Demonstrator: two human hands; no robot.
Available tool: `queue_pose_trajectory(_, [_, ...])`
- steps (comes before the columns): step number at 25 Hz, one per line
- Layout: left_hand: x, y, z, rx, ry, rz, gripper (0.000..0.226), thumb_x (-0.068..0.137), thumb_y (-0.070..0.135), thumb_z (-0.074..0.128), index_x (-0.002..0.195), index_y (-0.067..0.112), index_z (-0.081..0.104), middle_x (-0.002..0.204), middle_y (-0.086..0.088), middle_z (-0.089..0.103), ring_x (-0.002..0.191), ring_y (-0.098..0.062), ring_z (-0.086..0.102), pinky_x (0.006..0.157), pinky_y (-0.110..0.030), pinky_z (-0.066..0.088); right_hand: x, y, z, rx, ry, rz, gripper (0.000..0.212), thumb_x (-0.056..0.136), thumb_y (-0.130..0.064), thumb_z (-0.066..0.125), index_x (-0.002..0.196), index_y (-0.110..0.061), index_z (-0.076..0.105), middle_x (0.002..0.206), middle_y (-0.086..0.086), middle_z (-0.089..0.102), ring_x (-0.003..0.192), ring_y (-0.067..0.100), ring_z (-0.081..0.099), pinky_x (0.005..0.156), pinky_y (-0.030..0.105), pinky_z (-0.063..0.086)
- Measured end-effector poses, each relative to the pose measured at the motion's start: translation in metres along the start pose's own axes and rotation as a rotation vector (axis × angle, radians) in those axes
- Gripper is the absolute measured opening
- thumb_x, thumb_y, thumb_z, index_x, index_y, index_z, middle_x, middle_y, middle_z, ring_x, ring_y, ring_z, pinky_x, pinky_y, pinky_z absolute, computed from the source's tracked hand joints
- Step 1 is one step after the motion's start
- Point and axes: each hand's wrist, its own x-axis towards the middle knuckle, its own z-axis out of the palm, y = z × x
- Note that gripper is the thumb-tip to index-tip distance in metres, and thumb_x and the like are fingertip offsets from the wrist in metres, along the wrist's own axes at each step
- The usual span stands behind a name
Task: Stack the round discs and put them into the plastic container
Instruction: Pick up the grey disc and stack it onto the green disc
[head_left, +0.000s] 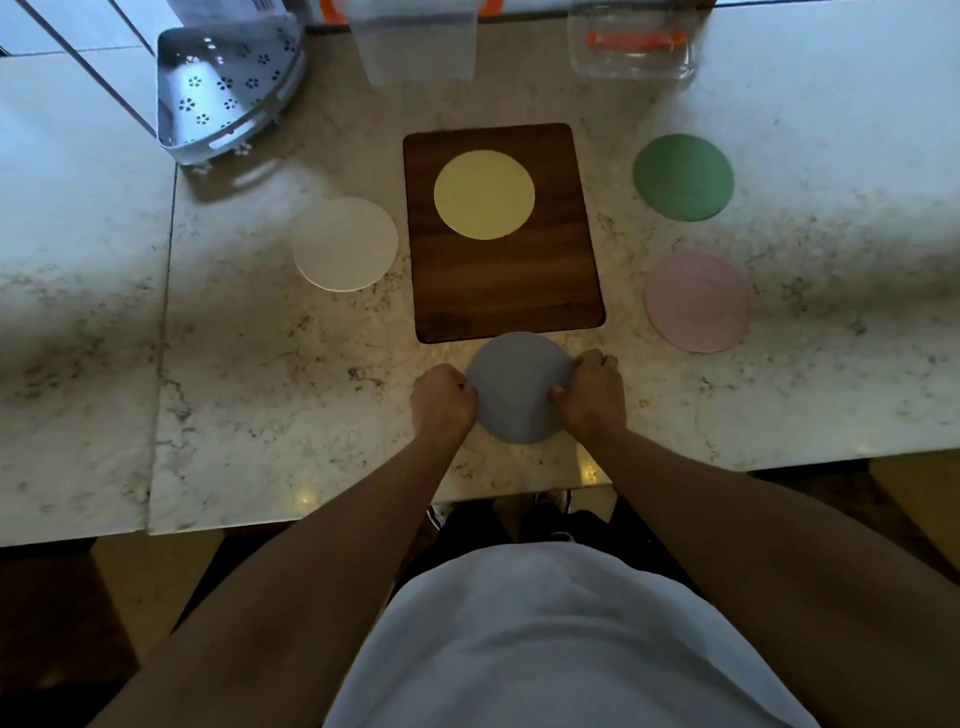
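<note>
A grey disc (519, 387) lies on the marble counter just in front of a dark wooden board (506, 296). My left hand (442, 400) grips its left edge and my right hand (592, 387) grips its right edge. A yellow disc (484, 195) rests on the board. A white disc (345, 244) lies left of the board. A green disc (683, 177) and a pink disc (697, 302) lie to the right. A frosted plastic container (415, 44) stands at the back centre.
A perforated metal corner rack (228, 88) stands at the back left. A clear container with an orange clip (634, 44) stands at the back right. The counter's front edge (363, 512) runs just below my forearms.
</note>
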Motion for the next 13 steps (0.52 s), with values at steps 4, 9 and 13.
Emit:
queue_pose_trajectory(4, [0.001,-0.003,0.002,-0.122,0.028,-0.040,0.009,0.085,0.015,0.064,0.084,0.010,0.071,0.084,-0.008,0.072,0.079,-0.025,0.064,0.071,-0.034,0.052,0.002,0.009,-0.002,0.268,0.100,0.046,0.024,0.086,-0.011,0.063,0.109,-0.006,0.060,0.113,0.015,0.065,0.099,0.031,0.061,0.078,0.032,0.045])
queue_pose_trajectory(9, [0.008,-0.002,-0.002,-0.218,0.011,-0.048,0.007,0.082,0.017,0.068,0.082,0.014,0.074,0.081,-0.002,0.072,0.073,-0.015,0.060,0.067,-0.027,0.044,0.004,0.016,-0.008,0.344,0.089,0.152,0.019,0.088,-0.018,0.065,0.102,-0.009,0.074,0.103,0.010,0.074,0.098,0.028,0.066,0.083,0.033,0.049])
queue_pose_trajectory(13, [0.011,-0.003,-0.007,-0.280,-0.044,-0.007,0.012,0.081,0.015,0.069,0.090,0.011,0.076,0.086,-0.004,0.074,0.080,-0.018,0.067,0.077,-0.031,0.055,0.007,0.022,-0.019,0.389,0.103,0.114,0.020,0.087,-0.023,0.068,0.100,-0.010,0.077,0.099,0.009,0.075,0.094,0.025,0.067,0.084,0.037,0.053])
